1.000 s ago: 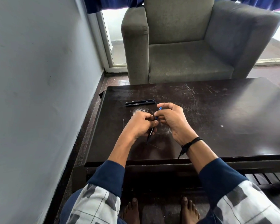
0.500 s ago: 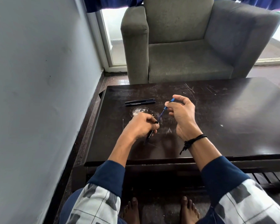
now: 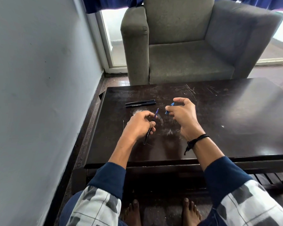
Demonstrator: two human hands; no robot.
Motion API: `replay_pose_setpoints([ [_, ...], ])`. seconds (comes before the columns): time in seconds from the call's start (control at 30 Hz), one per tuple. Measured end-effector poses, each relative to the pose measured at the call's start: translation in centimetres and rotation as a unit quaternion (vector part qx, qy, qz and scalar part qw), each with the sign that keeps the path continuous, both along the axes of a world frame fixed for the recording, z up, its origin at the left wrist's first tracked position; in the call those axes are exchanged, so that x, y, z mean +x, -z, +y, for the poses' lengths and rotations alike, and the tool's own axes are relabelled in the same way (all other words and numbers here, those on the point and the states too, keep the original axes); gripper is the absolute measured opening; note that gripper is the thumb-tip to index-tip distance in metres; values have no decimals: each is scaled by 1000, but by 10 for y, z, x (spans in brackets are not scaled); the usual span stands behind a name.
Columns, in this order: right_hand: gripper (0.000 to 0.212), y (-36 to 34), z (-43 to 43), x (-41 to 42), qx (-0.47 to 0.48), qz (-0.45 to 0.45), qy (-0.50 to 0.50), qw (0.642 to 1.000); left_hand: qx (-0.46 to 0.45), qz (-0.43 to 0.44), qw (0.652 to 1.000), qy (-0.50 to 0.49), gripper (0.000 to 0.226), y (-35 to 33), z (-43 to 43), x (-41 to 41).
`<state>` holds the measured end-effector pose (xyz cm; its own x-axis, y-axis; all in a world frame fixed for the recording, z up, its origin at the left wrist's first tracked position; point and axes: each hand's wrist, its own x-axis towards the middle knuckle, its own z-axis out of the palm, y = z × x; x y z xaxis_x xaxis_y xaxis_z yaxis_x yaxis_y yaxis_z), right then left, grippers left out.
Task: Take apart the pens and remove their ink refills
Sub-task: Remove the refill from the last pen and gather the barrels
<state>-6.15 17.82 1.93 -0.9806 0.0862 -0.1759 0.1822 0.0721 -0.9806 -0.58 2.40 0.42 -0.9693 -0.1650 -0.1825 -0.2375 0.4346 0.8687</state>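
Here, the held pen: a slim black plastic pen barrel (image 3: 147, 134) with small pale lettering, matte and round. It slants above the near-left part of the table, its lower end towards the person.
Refill: a thin blue ink refill (image 3: 156, 112) sticks out of the barrel's upper end and narrows to a fine point. It is still seated in the barrel.
Left hand: the left hand (image 3: 140, 125) grips the barrel, fingers curled round it and the thumb lying across.
Right hand: just right of the held pen and not touching it, the right hand (image 3: 185, 115) pinches a short bright-blue plastic pen piece (image 3: 172, 104). The other fingers are loosely curved and spread.
Spare pens: beyond the held pen, two long black capped pens (image 3: 140, 103) lie flat, side by side and touching.
Loose part: just left of the held pen a thin dark rod (image 3: 123, 125) lies on the table; it is too small to tell what it is.
Table: under the held pen, a dark brown glossy wooden table (image 3: 235, 119), scratched and scuffed pale.
Wrist: right of the held pen, a black cord bracelet (image 3: 196, 141).
Chair: well beyond the held pen, a grey-green armchair (image 3: 186, 62) in coarse fabric, blocky and square-armed.
Wall: far left of the held pen, a smooth pale grey wall (image 3: 39, 95).
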Motion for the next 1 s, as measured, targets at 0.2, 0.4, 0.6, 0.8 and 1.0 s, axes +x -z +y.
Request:
replay_pose_setpoints([
  [0.2,45,6,-7,11,390,39,-179,903,-12,34,998,-54,20,-2,-2,0],
  [0.4,39,20,-16,22,505,39,-276,817,-13,37,998,-57,20,-6,-2,2],
  [0.6,37,25,-16,22,517,39,-296,802,-7,31,998,-62,20,-8,-2,3],
  [0.8,37,28,-16,19,513,34,-296,805,-8,26,998,-65,21,-9,-2,4],
  [1.0,17,17,-10,8,438,55,-212,872,6,7,998,-59,21,-11,-2,4],
])
